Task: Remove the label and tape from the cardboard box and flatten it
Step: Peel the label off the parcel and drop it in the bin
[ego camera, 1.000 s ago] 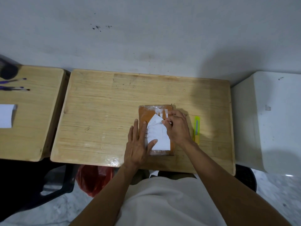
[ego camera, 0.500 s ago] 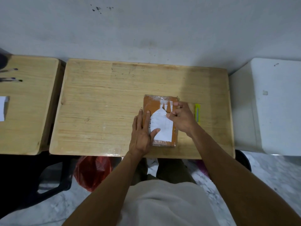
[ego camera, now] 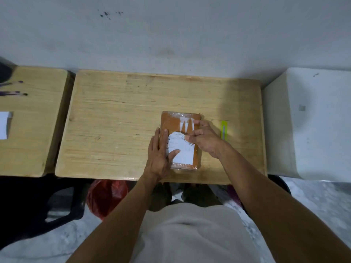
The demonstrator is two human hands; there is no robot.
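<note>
On the tabletop [ego camera: 117, 111] | cardboard box [ego camera: 169, 122] lies unflattened, taped | our left hand [ego camera: 159, 152] presses flat, fingers spread | our right hand [ego camera: 204, 138] pinches the half-peeled label [ego camera: 181, 150] | tape, flattening remain.

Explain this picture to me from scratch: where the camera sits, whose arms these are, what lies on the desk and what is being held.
There is no machine here. A camera worn on a person's head looks down at their own two bare arms. On the wooden desk lies a flat orange cardboard box wrapped in clear tape, with a white label partly peeled away; small white scraps remain near its far end. The left hand lies flat, pressing the box down. The right hand has a pinching grip on the label's torn upper edge. A yellow-green utility knife lies untouched to the right of the box. A second desk stands on the left, a white block on the right.
</note>
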